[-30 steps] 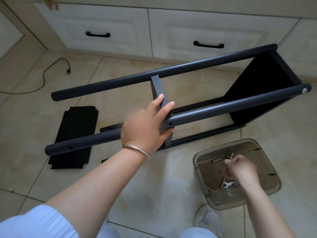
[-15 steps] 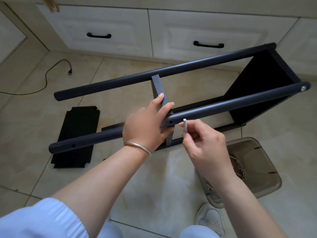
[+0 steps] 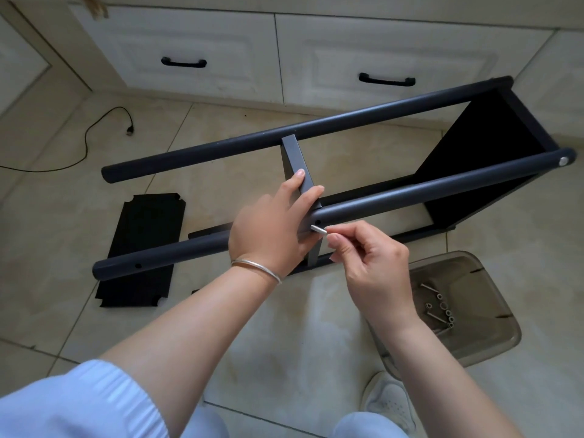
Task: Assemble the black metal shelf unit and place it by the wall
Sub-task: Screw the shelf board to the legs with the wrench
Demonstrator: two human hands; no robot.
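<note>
1 head-worn camera looks forward and steeply down at close range, over both forearms onto the tiled floor (image 3: 240, 327), with the cabinet drawers (image 3: 189, 55) along the frame's top edge.

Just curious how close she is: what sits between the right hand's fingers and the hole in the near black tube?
In the head view, only the silver bolt: the right hand pinches it, tip just short of the hole in the near tube.

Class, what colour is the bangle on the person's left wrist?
Silver: the bangle is a thin, plain metal band, clearest in the head view.
</note>
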